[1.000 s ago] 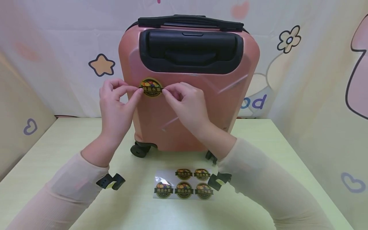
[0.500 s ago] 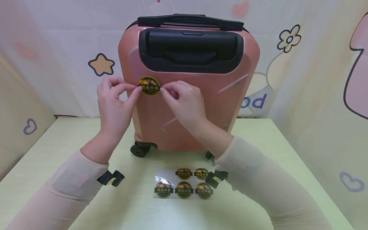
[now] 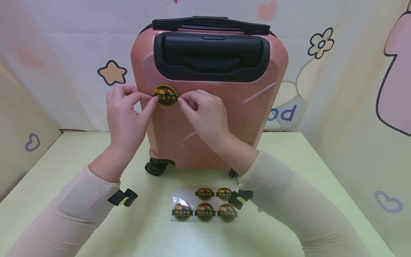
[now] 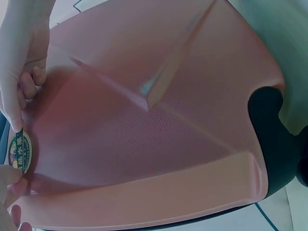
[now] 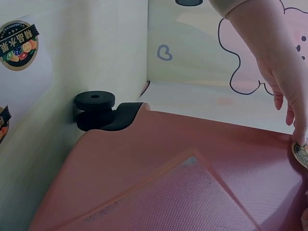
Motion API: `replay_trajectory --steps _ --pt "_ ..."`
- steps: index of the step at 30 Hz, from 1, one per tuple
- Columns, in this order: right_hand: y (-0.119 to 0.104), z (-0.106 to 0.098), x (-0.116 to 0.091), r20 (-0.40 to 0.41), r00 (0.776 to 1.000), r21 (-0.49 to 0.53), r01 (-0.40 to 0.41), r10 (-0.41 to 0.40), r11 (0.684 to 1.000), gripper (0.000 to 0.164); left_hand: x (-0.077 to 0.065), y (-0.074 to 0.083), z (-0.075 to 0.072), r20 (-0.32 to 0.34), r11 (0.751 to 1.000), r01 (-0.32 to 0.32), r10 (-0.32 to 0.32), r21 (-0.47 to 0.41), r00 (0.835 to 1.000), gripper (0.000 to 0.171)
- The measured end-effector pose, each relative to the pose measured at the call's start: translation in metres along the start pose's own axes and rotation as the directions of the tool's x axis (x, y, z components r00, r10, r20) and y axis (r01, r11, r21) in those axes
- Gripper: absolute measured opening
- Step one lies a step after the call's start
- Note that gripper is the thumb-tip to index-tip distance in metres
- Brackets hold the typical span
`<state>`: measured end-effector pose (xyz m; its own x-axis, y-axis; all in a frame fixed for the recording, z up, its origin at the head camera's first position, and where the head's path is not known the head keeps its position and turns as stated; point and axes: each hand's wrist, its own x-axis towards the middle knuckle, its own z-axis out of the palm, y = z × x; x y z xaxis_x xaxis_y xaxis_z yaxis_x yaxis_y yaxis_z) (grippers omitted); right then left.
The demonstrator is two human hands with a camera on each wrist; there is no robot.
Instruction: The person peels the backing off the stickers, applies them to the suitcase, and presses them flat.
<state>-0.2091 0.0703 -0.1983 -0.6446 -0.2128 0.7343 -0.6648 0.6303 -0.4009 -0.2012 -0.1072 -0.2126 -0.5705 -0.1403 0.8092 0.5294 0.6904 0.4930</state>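
Note:
A round black-and-gold fruit sticker (image 3: pixel 166 95) with a dark banner across it is stretched between both hands, over the upper left of a pink suitcase (image 3: pixel 205 135). My left hand (image 3: pixel 126 114) pinches the banner's left end between thumb and forefinger. At the banner's right end, my right hand (image 3: pixel 207 116) pinches it the same way. The left wrist view shows the sticker (image 4: pixel 20 153) close over the shell, fingertips at both its ends. Only part of the sticker (image 5: pixel 301 154) shows at the right wrist view's edge.
On the table (image 3: pixel 96 228) in front of the suitcase lies a sheet (image 3: pixel 204 218) with several matching stickers. The suitcase stands on black wheels (image 3: pixel 155 167), with a black handle recess (image 3: pixel 212 53) above the hands. A patterned cloth (image 3: pixel 74 71) hangs behind.
Both hands have shifted slightly up and left with the sticker between them, keeping their pinch. The suitcase and sticker sheet stay in place.

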Motion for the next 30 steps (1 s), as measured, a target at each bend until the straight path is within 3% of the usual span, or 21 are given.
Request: replay_trajectory --steps 9,21,24,30 --pt "-0.0018 -0.0015 0.0006 0.014 1.0 -0.026 -0.01 0.01 1.0 0.018 0.003 0.0003 -0.0017 0.013 0.995 -0.06 0.059 0.075 0.998 0.027" --pt "-0.0037 -0.0008 0.0013 0.024 1.0 -0.063 -0.009 0.01 0.998 0.018 0.0058 0.0007 -0.0024 0.028 0.991 -0.065 0.062 0.117 0.998 0.028" --pt "-0.0043 -0.0012 0.0012 0.025 1.0 -0.068 -0.006 0.008 0.998 0.018 0.0068 0.0002 -0.003 0.033 0.99 -0.048 0.044 0.13 0.998 0.03" --pt "-0.0051 -0.0021 0.0013 0.031 0.999 -0.082 -0.006 0.009 0.997 0.018 0.0088 -0.0044 -0.0045 0.07 0.994 0.075 -0.08 0.074 0.994 0.039"
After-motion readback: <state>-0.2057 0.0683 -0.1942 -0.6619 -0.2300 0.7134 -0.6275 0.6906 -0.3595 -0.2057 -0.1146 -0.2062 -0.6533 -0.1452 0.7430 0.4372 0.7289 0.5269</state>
